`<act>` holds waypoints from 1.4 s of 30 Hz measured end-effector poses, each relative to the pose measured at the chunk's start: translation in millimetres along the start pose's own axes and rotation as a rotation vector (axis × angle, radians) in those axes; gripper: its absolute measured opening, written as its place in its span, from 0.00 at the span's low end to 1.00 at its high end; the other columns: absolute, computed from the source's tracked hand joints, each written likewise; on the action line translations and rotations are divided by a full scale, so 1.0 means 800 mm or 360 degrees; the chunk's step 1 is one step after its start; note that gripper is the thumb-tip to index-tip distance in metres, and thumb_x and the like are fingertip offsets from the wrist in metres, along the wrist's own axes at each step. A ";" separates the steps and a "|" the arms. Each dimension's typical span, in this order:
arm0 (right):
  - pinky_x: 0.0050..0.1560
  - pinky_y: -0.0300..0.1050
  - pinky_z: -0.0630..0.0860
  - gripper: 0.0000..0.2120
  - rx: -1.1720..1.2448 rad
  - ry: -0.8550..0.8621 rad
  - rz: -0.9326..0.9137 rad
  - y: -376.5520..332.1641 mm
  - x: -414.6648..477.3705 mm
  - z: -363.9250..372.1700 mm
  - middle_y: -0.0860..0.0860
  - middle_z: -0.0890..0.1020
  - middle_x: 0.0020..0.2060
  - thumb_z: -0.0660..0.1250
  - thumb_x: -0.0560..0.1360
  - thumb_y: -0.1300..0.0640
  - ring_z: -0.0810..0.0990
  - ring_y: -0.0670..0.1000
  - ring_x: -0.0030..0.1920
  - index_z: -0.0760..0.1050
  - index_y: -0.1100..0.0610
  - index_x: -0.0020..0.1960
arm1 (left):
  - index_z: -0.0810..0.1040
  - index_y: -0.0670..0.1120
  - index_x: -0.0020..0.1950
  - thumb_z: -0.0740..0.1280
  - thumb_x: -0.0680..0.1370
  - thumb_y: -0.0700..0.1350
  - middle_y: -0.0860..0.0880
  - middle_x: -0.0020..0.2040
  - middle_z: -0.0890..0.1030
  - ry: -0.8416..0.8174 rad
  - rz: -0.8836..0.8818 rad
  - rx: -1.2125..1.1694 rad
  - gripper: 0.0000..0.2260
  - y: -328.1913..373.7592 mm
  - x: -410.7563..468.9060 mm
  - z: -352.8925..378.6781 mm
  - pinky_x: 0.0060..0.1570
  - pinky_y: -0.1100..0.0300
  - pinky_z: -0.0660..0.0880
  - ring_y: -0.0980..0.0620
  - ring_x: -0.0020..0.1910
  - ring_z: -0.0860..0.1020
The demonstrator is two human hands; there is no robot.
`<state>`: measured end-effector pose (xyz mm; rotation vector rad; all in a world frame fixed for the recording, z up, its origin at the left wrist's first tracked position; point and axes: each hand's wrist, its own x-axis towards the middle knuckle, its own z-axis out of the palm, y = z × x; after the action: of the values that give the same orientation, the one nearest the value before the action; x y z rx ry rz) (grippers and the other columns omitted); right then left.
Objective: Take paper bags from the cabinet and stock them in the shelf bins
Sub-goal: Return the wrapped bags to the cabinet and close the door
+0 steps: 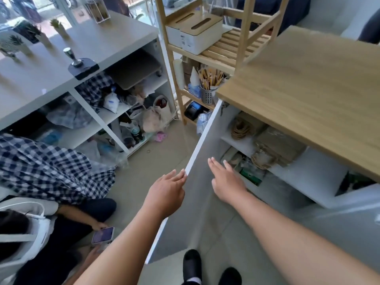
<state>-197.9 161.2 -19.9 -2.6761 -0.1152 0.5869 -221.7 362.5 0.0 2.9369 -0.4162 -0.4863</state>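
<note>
standing open, the cabinet (287, 177) under the wooden tabletop (308, 89) shows two inner levels, its white door (197, 182) swung out toward the person. the paper bags (281, 145) lie as brown stacks on the upper inner shelf, twine handles showing, well inside and untouched. beyond the door stands the wooden shelf unit (216, 54) with white bins (195, 36), where the bags presumably go. the left hand (166, 194) rests its fingers (181, 175) together against the door's edge, pinching lightly. the right hand (226, 182) hovers empty inside the opening, fingers (213, 163) spread apart and flat. to do this step well, the left hand should hold the door wide while the right reaches up past the lower clutter to the stack, gripping it by the folded bodies, not the loose handles, so nothing spills.
</note>
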 end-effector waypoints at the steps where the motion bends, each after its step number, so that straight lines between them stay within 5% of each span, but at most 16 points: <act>1: 0.69 0.51 0.66 0.30 0.0073 -0.0014 0.0034 0.012 -0.019 0.008 0.37 0.48 0.79 0.50 0.81 0.60 0.45 0.52 0.79 0.45 0.46 0.80 | 0.58 0.52 0.80 0.54 0.82 0.43 0.61 0.79 0.57 -0.0007 0.0069 0.0013 0.25 0.013 -0.001 0.002 0.76 0.57 0.53 0.54 0.79 0.55; 7: 0.76 0.45 0.50 0.24 0.0655 0.0231 0.0186 0.073 -0.083 0.033 0.45 0.58 0.78 0.50 0.84 0.52 0.52 0.50 0.78 0.55 0.51 0.79 | 0.56 0.53 0.80 0.53 0.82 0.41 0.61 0.80 0.53 -0.0082 0.0431 0.0198 0.26 0.083 0.015 0.002 0.78 0.55 0.46 0.55 0.80 0.50; 11: 0.76 0.47 0.48 0.29 0.0750 0.0272 0.0231 0.098 -0.118 0.027 0.44 0.54 0.79 0.52 0.82 0.44 0.50 0.50 0.79 0.50 0.51 0.80 | 0.52 0.54 0.81 0.52 0.83 0.42 0.60 0.80 0.51 -0.0093 0.0601 0.0302 0.26 0.130 0.031 0.004 0.79 0.51 0.44 0.54 0.80 0.47; 16: 0.75 0.52 0.52 0.31 0.0221 0.0209 0.0450 0.123 -0.149 0.023 0.49 0.44 0.80 0.51 0.84 0.48 0.43 0.53 0.79 0.40 0.55 0.80 | 0.50 0.52 0.81 0.54 0.84 0.46 0.56 0.81 0.50 -0.0006 0.0829 0.0447 0.26 0.181 0.065 0.012 0.79 0.49 0.44 0.51 0.80 0.46; 21: 0.72 0.61 0.59 0.29 -0.0212 0.0554 0.0640 0.177 -0.152 0.024 0.59 0.69 0.73 0.54 0.79 0.45 0.59 0.61 0.76 0.60 0.59 0.76 | 0.61 0.51 0.79 0.59 0.83 0.47 0.49 0.80 0.60 0.0096 0.1072 0.0547 0.23 0.216 0.115 0.016 0.77 0.45 0.51 0.42 0.80 0.53; 24: 0.72 0.62 0.54 0.35 -0.0355 0.0630 0.0720 0.214 -0.150 0.008 0.59 0.63 0.76 0.51 0.77 0.38 0.56 0.62 0.76 0.58 0.59 0.77 | 0.74 0.53 0.71 0.69 0.78 0.55 0.44 0.74 0.71 0.0279 0.1230 0.0552 0.22 0.223 0.156 0.006 0.72 0.42 0.62 0.38 0.74 0.67; 27: 0.75 0.59 0.47 0.45 -0.0332 0.0790 0.0975 0.241 -0.145 -0.013 0.57 0.52 0.79 0.52 0.73 0.29 0.48 0.61 0.79 0.50 0.58 0.80 | 0.67 0.49 0.76 0.73 0.71 0.62 0.42 0.78 0.64 0.0326 0.1257 0.0512 0.38 0.227 0.212 -0.012 0.72 0.41 0.61 0.37 0.75 0.64; 31: 0.76 0.56 0.40 0.52 -0.0309 0.0774 0.1125 0.267 -0.130 -0.036 0.54 0.44 0.80 0.48 0.69 0.23 0.42 0.58 0.79 0.40 0.55 0.80 | 0.43 0.46 0.81 0.67 0.69 0.71 0.44 0.82 0.43 0.0171 0.1211 0.0546 0.53 0.237 0.288 -0.035 0.77 0.42 0.46 0.40 0.80 0.45; 37: 0.76 0.58 0.38 0.56 -0.0399 0.0758 0.1208 0.309 -0.107 -0.065 0.53 0.42 0.80 0.50 0.66 0.21 0.41 0.56 0.79 0.34 0.54 0.79 | 0.36 0.49 0.80 0.57 0.69 0.77 0.48 0.81 0.39 0.0051 0.1279 0.0600 0.53 0.257 0.363 -0.051 0.77 0.41 0.43 0.44 0.80 0.39; 42: 0.76 0.60 0.40 0.51 -0.0436 0.0866 0.1243 0.326 -0.093 -0.073 0.54 0.51 0.80 0.49 0.70 0.24 0.48 0.57 0.79 0.38 0.54 0.80 | 0.45 0.51 0.81 0.50 0.74 0.74 0.51 0.82 0.50 0.0295 0.1360 0.0519 0.43 0.251 0.374 -0.033 0.77 0.40 0.50 0.44 0.80 0.50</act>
<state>-242.0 -111.6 -46.0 -2.9825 1.1021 0.0119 10.0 86.5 -28.1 2.6587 -1.7252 -0.0235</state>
